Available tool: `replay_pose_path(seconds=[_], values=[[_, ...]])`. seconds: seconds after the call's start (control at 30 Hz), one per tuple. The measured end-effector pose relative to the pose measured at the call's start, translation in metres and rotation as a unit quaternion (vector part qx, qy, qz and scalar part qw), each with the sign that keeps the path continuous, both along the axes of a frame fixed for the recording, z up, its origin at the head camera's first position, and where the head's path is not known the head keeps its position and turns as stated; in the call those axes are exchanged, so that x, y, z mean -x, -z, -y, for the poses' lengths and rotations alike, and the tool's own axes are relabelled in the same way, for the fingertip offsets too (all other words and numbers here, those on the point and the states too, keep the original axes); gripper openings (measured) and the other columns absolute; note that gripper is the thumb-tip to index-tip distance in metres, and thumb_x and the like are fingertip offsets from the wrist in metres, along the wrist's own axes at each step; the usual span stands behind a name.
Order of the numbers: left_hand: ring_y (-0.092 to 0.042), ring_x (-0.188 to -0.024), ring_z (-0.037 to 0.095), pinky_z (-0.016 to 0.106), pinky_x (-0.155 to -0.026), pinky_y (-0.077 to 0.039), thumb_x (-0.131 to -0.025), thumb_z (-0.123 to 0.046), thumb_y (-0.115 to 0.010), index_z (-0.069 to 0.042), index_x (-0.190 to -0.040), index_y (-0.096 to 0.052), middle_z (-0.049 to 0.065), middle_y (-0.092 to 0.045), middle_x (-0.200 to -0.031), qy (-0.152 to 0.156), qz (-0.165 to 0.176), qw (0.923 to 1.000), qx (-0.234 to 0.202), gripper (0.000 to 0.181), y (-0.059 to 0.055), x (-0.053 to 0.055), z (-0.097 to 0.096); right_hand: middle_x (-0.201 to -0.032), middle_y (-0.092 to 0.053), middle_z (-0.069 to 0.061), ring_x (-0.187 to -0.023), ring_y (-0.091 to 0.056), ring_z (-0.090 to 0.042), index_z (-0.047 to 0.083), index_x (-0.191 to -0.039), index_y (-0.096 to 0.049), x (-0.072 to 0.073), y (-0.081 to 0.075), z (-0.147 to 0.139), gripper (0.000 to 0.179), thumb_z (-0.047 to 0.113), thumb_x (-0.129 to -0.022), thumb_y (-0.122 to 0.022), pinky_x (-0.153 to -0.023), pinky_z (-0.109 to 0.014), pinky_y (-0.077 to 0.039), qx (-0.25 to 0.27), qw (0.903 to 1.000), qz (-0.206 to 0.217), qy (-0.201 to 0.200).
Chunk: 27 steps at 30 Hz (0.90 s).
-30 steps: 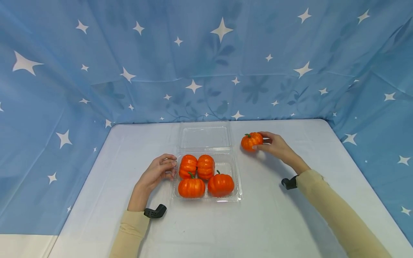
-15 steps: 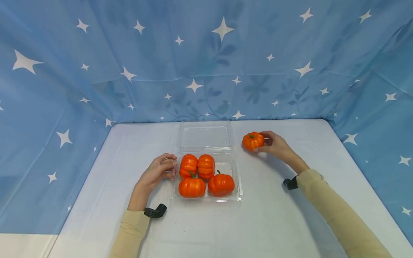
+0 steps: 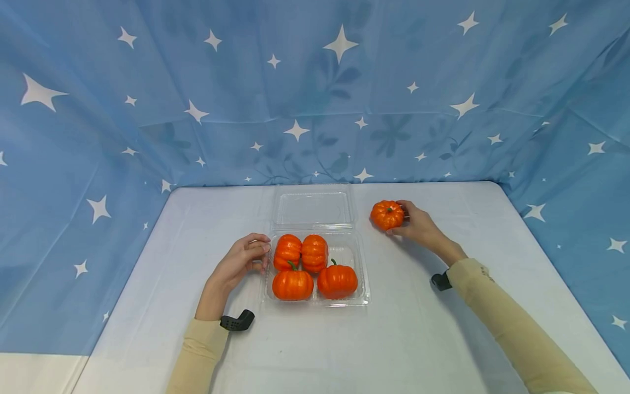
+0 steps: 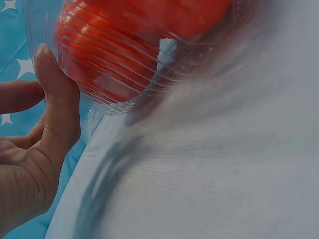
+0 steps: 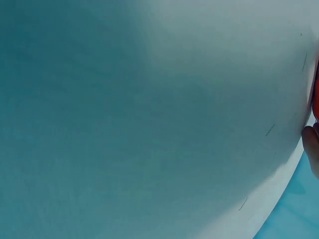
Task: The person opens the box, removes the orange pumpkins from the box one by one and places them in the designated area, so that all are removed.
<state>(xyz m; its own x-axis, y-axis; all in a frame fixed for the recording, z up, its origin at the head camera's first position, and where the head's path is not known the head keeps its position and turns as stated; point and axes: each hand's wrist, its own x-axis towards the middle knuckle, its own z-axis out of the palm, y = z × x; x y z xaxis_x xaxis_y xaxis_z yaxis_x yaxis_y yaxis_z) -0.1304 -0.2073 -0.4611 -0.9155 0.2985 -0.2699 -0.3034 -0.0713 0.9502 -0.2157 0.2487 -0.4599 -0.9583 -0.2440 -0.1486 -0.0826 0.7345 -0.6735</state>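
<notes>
Beyond the box's right side, my right hand [image 3: 416, 223] holds a small orange toy pumpkin [image 3: 386, 215] between thumb and fingers, its green stem facing up toward the head view. Only fingertips [image 5: 311, 144] and a sliver of that pumpkin show at the right wrist view's edge. A clear plastic clamshell box [image 3: 364, 273] lies before me with several more orange pumpkins in it. At the box's left side rests my left hand [image 3: 241, 261], fingers loosely bent. In the left wrist view a fingertip [image 4: 44, 55] touches the ribbed clear wall.
The box's clear lid [image 3: 312, 208] lies folded back flat behind it. Inside, the back right corner holds no pumpkin. A white cloth covers the table [image 3: 315, 350], and a blue star-printed curtain [image 3: 236, 87] hangs behind and at both sides.
The pumpkin in my right hand has turned, bringing its stem from the far side toward the middle of its visible face. It has shifted slightly right. My left hand stays at the box.
</notes>
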Motion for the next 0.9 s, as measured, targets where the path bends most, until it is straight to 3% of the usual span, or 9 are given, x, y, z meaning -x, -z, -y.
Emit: replay_pose_path(seconds=[0.33,0.73,0.9], values=[[-0.058,-0.062,0.012,0.025,-0.054,-0.056,-0.103,-0.005,-0.056,0.007,-0.129,-0.043,0.001,-0.062,-0.078,-0.001,0.000,1.0000,0.001,0.031,0.000,0.001,0.000,-0.156,-0.036,-0.034,-0.138,-0.044,-0.052,-0.008,-0.157,-0.021,-0.003,-0.004,-0.003,0.096,0.020,-0.088,-0.081,-0.114,-0.063,-0.039,-0.014,0.9999,0.003,-0.001],[-0.058,-0.062,0.013,0.025,-0.054,-0.056,-0.103,-0.006,-0.056,0.006,-0.128,-0.043,0.002,-0.062,-0.078,0.001,0.004,1.0000,0.006,0.031,0.000,0.000,-0.001,-0.156,-0.034,-0.035,-0.138,-0.041,-0.053,-0.008,-0.157,-0.025,-0.030,-0.019,-0.003,0.087,0.025,-0.094,-0.075,-0.111,-0.066,-0.040,-0.026,0.9991,-0.033,-0.005],[-0.059,-0.062,0.012,0.025,-0.054,-0.056,-0.104,-0.006,-0.055,0.006,-0.128,-0.043,0.001,-0.062,-0.077,0.004,0.000,1.0000,0.008,0.030,0.001,0.001,0.000,-0.155,-0.035,-0.034,-0.143,-0.035,-0.052,-0.008,-0.154,-0.030,-0.044,-0.024,0.001,0.082,0.024,-0.093,-0.076,-0.113,-0.068,-0.035,-0.046,0.9958,-0.080,-0.008]])
